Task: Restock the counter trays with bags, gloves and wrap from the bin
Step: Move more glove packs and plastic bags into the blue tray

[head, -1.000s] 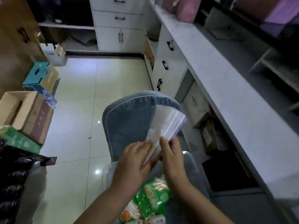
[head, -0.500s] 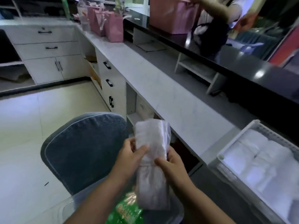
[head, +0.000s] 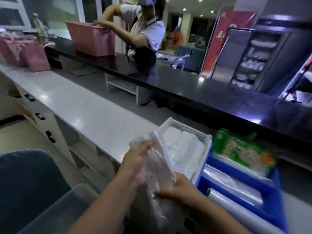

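Clear bag pack (head: 157, 163) held upright in front of the white tray (head: 185, 128), above the counter edge. Left hand (head: 135, 162) wraps its upper left side, fingers curled on top; right hand (head: 177, 188) grips the bottom. Pack is transparent, crinkled, slightly blurred.

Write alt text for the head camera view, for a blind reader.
The left hand and right hand grip a bundle of clear plastic bags at a white counter, left near its top, right lower. Beside them stand a white tray of folded white bags and a blue tray holding a green packet.
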Tool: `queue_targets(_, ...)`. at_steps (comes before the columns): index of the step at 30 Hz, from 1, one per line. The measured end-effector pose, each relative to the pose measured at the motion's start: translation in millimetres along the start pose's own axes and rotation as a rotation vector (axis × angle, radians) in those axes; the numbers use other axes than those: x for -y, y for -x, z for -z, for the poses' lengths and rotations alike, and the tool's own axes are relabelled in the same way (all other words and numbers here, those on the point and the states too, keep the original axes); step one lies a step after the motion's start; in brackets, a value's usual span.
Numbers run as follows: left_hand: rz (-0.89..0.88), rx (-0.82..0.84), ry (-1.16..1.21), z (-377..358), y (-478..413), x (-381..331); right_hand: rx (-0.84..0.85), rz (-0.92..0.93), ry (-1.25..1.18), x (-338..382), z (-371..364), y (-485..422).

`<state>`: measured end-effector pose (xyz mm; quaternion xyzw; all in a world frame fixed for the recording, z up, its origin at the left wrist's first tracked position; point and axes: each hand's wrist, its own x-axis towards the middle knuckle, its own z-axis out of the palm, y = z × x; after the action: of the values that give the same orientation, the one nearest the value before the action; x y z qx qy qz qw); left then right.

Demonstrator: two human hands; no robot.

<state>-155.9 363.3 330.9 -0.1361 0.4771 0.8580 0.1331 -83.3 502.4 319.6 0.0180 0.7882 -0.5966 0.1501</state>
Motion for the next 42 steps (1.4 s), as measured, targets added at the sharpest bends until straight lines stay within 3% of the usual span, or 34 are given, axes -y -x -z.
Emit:
queue_targets(7, 0.061, 0.229, -0.073, -87, 0, 49, -0.07, -0.074, 0.177, -33, 108, 52)
queue_targets(14, 0.097, 0.207, -0.255, -142, -11, 103, -0.171, -0.207, 0.466, -56, 183, 88)
queue_targets(17, 0.046, 0.244, -0.484, -160, -26, 123, -0.32, -0.269, 0.633, -71, 209, 107)
queue_targets(20, -0.01, 0.383, -0.81, -170, -52, 151, -0.491, -0.376, 0.691, -83, 232, 124)
queue_targets(24, -0.402, 0.67, -1.644, -187, -85, 187, -0.621, -0.479, 0.712, -93, 251, 135)
queue_targets(27, -0.678, 0.839, -1.996, -205, -94, 202, -0.648, -0.522, 0.781, -98, 258, 130)
queue_targets(29, -0.748, 0.931, -2.164, -211, -99, 210, -0.661, -0.525, 0.802, -100, 260, 124)
queue_targets(37, -0.534, 1.011, -2.144, -197, -115, 221, -0.731, -0.549, 0.881, -97, 268, 98)
queue_targets(42, -0.628, 1.063, -2.144, -196, -117, 215, -0.744, -0.567, 0.933, -87, 268, 80)
